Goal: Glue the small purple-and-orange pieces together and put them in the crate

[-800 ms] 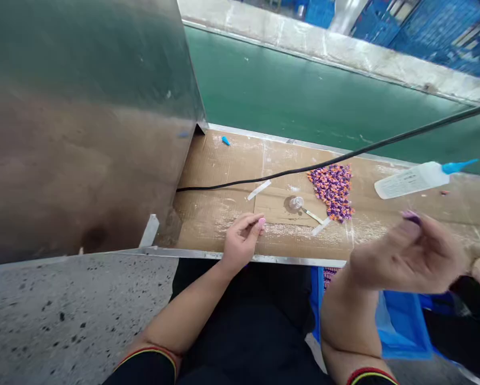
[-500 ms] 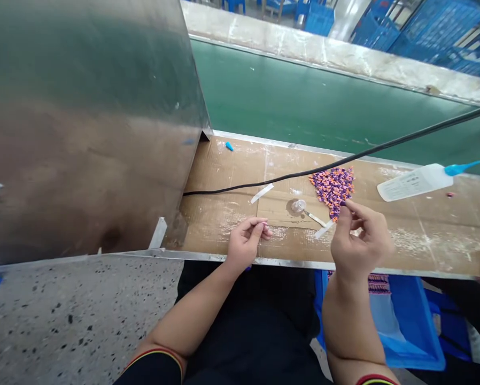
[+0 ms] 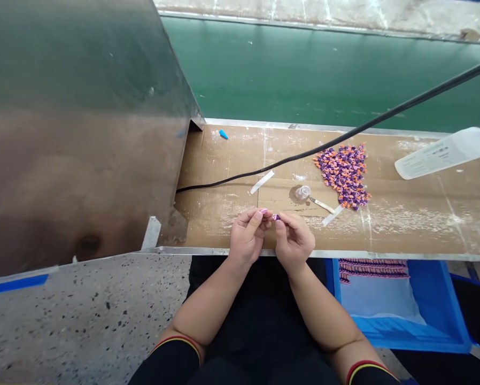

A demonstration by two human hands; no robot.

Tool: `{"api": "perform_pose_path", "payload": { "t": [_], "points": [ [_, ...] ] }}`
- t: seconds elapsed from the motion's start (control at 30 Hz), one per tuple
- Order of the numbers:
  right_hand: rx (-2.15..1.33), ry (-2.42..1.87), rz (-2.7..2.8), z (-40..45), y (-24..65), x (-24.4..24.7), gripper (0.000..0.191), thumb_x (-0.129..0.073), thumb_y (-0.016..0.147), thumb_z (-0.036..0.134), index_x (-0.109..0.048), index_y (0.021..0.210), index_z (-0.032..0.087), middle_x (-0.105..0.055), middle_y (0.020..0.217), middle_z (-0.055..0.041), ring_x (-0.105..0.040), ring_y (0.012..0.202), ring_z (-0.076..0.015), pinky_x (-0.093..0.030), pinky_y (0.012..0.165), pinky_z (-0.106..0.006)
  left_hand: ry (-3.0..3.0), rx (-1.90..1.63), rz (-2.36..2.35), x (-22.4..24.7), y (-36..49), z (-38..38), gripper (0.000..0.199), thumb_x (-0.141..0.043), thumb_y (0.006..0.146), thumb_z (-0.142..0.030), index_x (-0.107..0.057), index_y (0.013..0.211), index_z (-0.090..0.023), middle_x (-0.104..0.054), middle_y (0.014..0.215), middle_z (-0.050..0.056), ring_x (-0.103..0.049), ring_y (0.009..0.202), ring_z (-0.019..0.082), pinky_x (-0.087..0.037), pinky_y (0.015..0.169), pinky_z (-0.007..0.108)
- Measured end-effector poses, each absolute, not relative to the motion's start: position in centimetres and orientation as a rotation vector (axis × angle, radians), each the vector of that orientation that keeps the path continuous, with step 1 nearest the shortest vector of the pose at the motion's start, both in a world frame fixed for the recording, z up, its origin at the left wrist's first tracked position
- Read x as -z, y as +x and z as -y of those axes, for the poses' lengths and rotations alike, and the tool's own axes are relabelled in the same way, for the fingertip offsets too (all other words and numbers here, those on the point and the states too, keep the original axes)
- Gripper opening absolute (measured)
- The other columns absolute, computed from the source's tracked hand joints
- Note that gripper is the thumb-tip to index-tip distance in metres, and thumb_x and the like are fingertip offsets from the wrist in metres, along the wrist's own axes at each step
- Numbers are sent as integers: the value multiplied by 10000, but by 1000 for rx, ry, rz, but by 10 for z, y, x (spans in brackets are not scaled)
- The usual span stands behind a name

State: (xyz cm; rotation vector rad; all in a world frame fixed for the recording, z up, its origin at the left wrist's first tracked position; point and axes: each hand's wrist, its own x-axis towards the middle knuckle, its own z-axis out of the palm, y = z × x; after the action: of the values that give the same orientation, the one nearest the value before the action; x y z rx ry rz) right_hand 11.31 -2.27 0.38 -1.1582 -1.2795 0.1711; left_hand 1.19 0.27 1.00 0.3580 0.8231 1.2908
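Observation:
My left hand is closed in a pinch on a small pink piece. Close beside it, my right hand pinches a small purple piece between thumb and finger. The two pieces are nearly tip to tip above the front of the cardboard-covered bench; whether they touch I cannot tell. To the right lies a heap of small purple and orange pieces. A small clear cup stands in front of me, with a thin brush-like stick leaning from it.
A black cable crosses over the bench. A white squeeze bottle lies at the right and a blue cap at the back. A metal panel rises on the left. Below the edge, a blue bin holds rows of pieces.
My right hand has come left from the heap, carrying a purple piece to my left hand. My left hand still pinches its pink piece. The head view has tilted downward.

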Motion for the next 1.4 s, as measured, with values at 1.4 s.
{"api": "perform_pose_path", "payload": {
  "t": [1.4],
  "points": [
    [-87, -1210, 1307, 21, 115, -7, 178, -743, 986, 127, -785, 1096, 259, -805, 924, -36, -779, 772, -177, -673, 631, -310, 1059, -1548, -925, 5, 13, 11, 262, -742, 1012, -487, -892, 1046, -275, -816, 1172, 107, -770, 1165, 237, -607, 1082, 381]
  ]
}}
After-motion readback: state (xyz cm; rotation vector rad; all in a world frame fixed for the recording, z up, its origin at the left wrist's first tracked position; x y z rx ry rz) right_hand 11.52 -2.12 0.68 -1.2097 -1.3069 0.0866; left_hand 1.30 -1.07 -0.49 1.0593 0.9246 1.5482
